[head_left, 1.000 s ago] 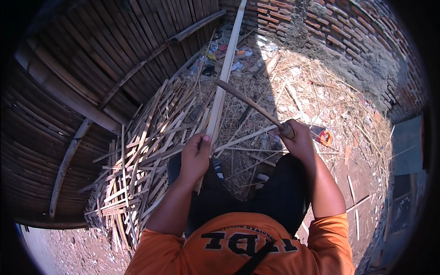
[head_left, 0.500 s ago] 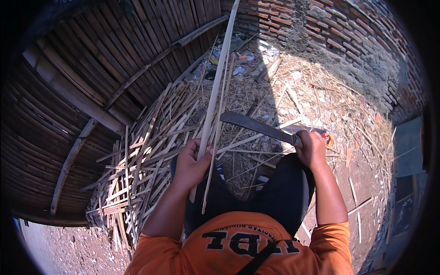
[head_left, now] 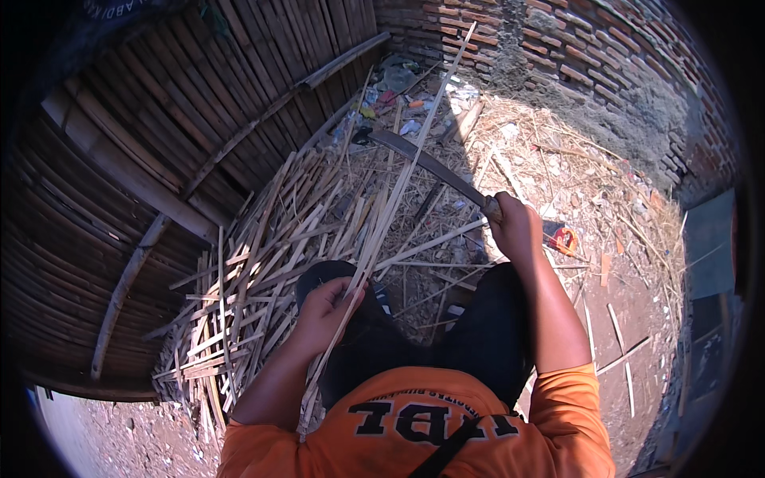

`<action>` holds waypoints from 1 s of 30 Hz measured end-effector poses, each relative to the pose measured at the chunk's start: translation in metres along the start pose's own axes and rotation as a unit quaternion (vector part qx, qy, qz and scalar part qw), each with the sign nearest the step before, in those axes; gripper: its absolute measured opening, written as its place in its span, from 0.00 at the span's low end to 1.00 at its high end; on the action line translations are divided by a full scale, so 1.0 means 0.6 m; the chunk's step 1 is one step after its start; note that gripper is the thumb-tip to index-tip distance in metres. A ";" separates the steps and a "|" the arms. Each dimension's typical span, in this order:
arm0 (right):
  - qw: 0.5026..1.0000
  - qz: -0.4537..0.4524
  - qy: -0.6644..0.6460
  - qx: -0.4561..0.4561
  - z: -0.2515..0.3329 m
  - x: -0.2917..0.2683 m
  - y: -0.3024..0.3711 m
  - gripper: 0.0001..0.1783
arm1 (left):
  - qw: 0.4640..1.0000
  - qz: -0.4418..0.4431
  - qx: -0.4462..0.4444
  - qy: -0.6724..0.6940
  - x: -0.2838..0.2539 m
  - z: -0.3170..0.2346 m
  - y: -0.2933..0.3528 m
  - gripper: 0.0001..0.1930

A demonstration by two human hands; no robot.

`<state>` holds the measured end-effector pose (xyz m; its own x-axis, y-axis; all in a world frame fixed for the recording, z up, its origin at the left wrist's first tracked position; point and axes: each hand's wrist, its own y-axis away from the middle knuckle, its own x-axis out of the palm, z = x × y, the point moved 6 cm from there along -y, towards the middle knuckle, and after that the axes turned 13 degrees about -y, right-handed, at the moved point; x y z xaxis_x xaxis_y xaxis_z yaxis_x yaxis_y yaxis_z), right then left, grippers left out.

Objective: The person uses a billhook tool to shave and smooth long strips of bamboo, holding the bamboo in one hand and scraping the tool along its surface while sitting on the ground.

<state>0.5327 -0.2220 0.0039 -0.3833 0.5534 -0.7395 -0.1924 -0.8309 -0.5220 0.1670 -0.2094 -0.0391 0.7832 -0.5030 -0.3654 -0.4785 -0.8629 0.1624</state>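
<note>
My left hand is closed around a long, pale bamboo strip, near its lower part. The strip slants from beside my left forearm up to the far right and looks split into thin lengths. In my right hand is a machete, gripped by its handle, the dark blade pointing to the far left. Blade and strip cross ahead of my knees; I cannot tell whether they touch.
A heap of bamboo strips lies on the left, beside a slatted wall. A brick wall stands at the far right. Straw and rubbish cover the ground ahead, with a red-orange object right of my right forearm.
My right hand and the machete have moved forward and slightly left. The left hand has come back toward me, and the strip now tilts right, reaching lower past my forearm.
</note>
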 end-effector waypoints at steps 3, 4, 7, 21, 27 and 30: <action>0.996 -0.006 -0.024 -0.091 0.032 0.018 -0.018 0.11 | 0.998 0.003 -0.053 0.015 -0.012 0.018 0.022 0.13; 0.995 0.026 -0.004 -0.101 0.039 0.029 -0.027 0.11 | 0.997 0.003 -0.076 0.013 -0.023 0.025 0.030 0.12; 0.997 0.059 0.046 0.016 -0.017 0.078 -0.066 0.12 | 0.992 0.009 -0.120 -0.032 -0.048 0.018 0.051 0.12; 0.954 0.244 -0.031 0.172 -0.059 0.224 -0.028 0.15 | 0.970 0.008 0.133 0.203 -0.174 -0.020 0.079 0.57; 0.939 0.291 -0.064 0.172 -0.045 0.261 -0.009 0.21 | 0.854 -0.405 0.325 0.014 -0.150 -0.082 0.028 0.43; 0.932 0.302 -0.113 0.168 -0.024 0.265 0.006 0.24 | 0.805 -0.495 0.315 0.089 -0.160 -0.093 -0.006 0.37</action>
<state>0.4841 -0.1360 -0.1220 -0.6858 -0.0151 -0.7276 -0.1374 -0.9791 0.1499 0.1156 -0.1609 0.0468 0.9224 0.3683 0.1163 0.3520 -0.6775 -0.6459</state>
